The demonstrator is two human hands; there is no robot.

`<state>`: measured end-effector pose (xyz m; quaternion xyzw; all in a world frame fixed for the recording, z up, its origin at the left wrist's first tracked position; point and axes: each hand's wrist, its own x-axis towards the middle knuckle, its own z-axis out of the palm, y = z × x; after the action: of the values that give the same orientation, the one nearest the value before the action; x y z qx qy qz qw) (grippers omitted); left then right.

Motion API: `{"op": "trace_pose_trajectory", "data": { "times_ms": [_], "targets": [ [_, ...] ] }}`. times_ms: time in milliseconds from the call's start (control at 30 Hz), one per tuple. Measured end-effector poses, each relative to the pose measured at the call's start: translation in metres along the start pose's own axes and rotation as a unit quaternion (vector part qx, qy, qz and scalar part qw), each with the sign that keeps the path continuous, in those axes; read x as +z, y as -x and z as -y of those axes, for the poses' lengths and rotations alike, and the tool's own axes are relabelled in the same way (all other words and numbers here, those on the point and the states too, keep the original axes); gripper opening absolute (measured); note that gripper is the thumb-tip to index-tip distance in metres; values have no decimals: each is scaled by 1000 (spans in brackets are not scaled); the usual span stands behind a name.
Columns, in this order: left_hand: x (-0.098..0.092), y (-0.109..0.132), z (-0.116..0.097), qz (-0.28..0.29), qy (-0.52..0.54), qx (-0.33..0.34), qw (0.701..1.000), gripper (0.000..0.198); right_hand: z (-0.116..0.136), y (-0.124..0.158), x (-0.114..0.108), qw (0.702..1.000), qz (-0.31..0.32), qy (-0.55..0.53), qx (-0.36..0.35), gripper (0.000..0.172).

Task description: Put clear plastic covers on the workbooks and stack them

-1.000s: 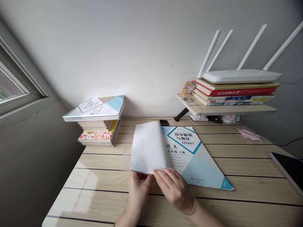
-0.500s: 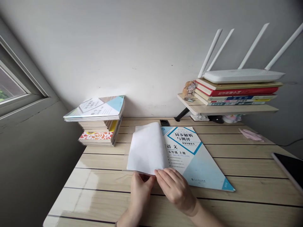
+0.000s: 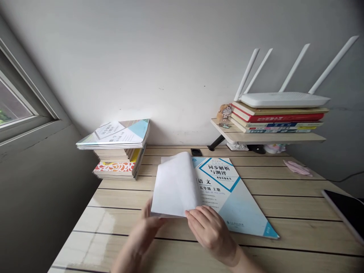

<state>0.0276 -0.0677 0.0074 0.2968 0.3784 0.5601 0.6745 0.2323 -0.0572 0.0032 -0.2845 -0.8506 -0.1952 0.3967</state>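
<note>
White paper [image 3: 174,185] folds over the book [image 3: 233,197]'s left side. The right hand [image 3: 212,231] presses it, fingers flat; the blurred left hand [image 3: 139,237] lifts its near edge, grip unclear. Creasing likely needs steady pressure.

2 hands [image 3: 133,242] [image 3: 212,231], 1 workbook [image 3: 227,189], 1 white sheet [image 3: 174,185], 2 book stacks [image 3: 119,159] [image 3: 275,119], 1 router [image 3: 284,99], 4 antennas [image 3: 331,64]

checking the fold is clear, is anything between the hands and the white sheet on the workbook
Nothing visible does. The left hand meets the white sheet at its lower edge, and the right hand rests at its lower right corner, on the workbook. The book stack stands apart, back left.
</note>
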Motion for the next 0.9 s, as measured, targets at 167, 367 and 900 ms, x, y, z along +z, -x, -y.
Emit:
{"op": "trace_pose_trajectory", "data": {
  "times_ms": [167, 367, 900],
  "targets": [
    [-33, -46, -60, -7, 48, -118, 992, 34, -20, -19, -18, 981, 105, -163, 20, 12],
    [-16, -133, -66, -97, -55, -144, 983, 18, -105, -86, 32, 950, 137, -189, 207, 17],
    [-27, -199, -67, -123, -102, -92, 983, 11, -197, -128, 135, 810, 371, -185, 415, 29]
  ]
}}
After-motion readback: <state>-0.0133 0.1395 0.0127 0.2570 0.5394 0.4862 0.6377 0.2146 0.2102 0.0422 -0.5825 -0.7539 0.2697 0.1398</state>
